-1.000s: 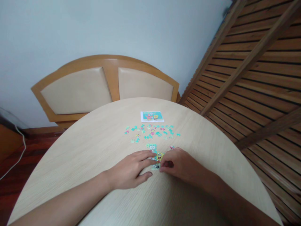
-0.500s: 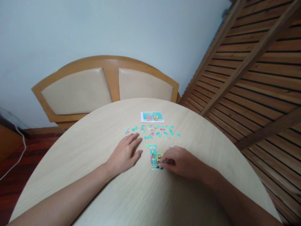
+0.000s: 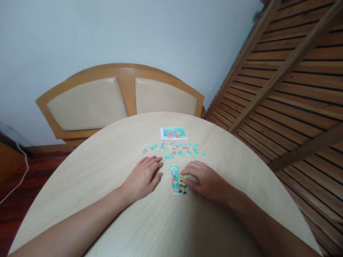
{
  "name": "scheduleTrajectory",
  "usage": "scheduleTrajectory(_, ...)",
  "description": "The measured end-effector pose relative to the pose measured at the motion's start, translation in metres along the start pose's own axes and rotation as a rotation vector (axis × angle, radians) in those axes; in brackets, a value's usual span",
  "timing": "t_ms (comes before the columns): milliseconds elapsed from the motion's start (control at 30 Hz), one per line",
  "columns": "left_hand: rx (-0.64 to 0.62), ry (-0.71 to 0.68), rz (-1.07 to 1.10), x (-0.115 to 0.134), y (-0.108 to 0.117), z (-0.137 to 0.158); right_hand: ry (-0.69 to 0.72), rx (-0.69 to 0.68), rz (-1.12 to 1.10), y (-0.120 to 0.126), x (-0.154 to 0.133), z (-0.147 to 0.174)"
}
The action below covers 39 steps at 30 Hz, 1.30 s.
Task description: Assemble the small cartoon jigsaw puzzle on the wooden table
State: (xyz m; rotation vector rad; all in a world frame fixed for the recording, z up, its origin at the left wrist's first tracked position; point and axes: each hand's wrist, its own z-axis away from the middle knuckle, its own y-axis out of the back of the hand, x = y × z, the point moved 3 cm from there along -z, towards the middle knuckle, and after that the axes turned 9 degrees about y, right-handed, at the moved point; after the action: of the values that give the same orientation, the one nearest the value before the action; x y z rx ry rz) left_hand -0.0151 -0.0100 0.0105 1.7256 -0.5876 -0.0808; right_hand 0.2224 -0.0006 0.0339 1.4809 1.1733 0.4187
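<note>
Against the first frame, the left hand (image 3: 143, 175) has left the assembled puzzle section (image 3: 175, 180) and lies to its left, thumb apart from the fingers, fingertips at a small yellowish piece (image 3: 161, 161). Right hand (image 3: 205, 178) is curled at the section's upper right; compared with the second frame, more of the lower right corner shows. Cannot tell whether its fingertips pinch a piece. Loose pieces (image 3: 180, 153) lie scattered beyond, then a picture card (image 3: 175, 133). Surface: pale round table (image 3: 107, 153). Room: padded chair back (image 3: 127, 85), bluish-white wall (image 3: 160, 32), slatted wood (image 3: 285, 67) at right.
</note>
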Motion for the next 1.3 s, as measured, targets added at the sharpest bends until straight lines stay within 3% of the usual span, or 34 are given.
scheduleTrajectory(133,0.065,0.021,-0.009,0.003,0.003,0.001,-0.051,-0.017,0.061,-0.003,0.012,0.005)
scheduleTrajectory(367,0.061,0.032,-0.136,0.012,0.006,0.009,-0.269,-0.26,0.132,-0.015,0.025,0.016)
scheduleTrajectory(600,0.081,0.13,-0.199,0.002,-0.005,0.012,-0.306,-0.226,0.2,-0.015,0.033,0.023)
scheduleTrajectory(833,0.052,0.053,-0.177,0.015,0.003,0.017,-0.39,-0.236,0.244,-0.017,0.038,0.025)
scheduleTrajectory(1000,0.036,0.065,-0.223,0.011,0.004,0.016,-0.473,-0.206,0.302,-0.021,0.044,0.029)
scheduleTrajectory(1300,0.041,0.086,-0.182,0.004,0.0,0.014,-0.42,-0.211,0.283,-0.019,0.048,0.03)
